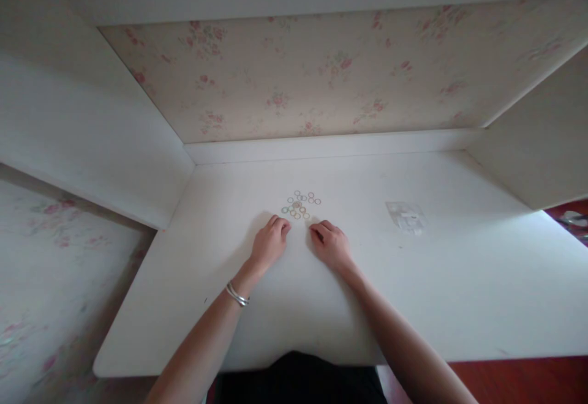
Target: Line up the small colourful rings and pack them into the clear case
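Several small thin rings (304,210) lie in a loose cluster on the white desk (257,190), some overlapping, in pale, greenish and yellowish tones. Just below the cluster on its left side rests my left hand (272,239), fingers curled and pressed together. My right hand (331,243) is on the other side, its thumb and fingers also closed in a pinch near the lower right rings. A short gap separates the two hands. Whatever the fingertips hold, if anything, is too small or hidden to make out.
A clear plastic bag (407,218) lies flat on the desk to the right. White side panels (96,92) and a floral-patterned back wall (303,79) enclose the desk. Reddish floor (528,379) shows beyond the front edge.
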A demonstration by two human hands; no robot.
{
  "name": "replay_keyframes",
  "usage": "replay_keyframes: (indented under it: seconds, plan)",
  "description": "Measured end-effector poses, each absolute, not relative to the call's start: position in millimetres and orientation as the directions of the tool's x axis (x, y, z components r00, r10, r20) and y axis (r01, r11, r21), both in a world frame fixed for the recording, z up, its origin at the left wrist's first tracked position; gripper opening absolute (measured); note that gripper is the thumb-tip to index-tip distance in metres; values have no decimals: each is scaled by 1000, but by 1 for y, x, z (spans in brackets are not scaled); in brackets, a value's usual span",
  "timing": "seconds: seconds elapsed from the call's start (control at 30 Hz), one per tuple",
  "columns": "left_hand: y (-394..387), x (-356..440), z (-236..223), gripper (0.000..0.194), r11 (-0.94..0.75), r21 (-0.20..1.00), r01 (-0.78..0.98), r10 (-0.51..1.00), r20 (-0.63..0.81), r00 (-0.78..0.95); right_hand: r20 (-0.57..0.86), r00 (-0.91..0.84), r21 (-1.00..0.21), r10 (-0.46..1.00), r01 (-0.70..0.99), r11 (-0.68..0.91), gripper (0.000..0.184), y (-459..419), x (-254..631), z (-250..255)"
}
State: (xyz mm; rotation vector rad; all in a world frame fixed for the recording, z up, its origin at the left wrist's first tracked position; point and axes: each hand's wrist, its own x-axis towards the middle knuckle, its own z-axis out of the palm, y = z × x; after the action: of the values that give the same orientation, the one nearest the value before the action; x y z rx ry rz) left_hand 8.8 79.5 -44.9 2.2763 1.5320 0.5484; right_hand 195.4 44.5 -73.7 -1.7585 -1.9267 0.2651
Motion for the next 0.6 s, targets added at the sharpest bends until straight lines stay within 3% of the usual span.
replay_keyframes:
  seconds: [0.37,0.6]
  plan:
    - [38,-18,-61,16,-453,500,738,888,183,421,182,-33,-410,983,906,106,25,43,191,-68]
    - [41,-26,-61,21,-319,733,601,942,176,286,127,-51,-272,991,959,84,38,46,181,-64]
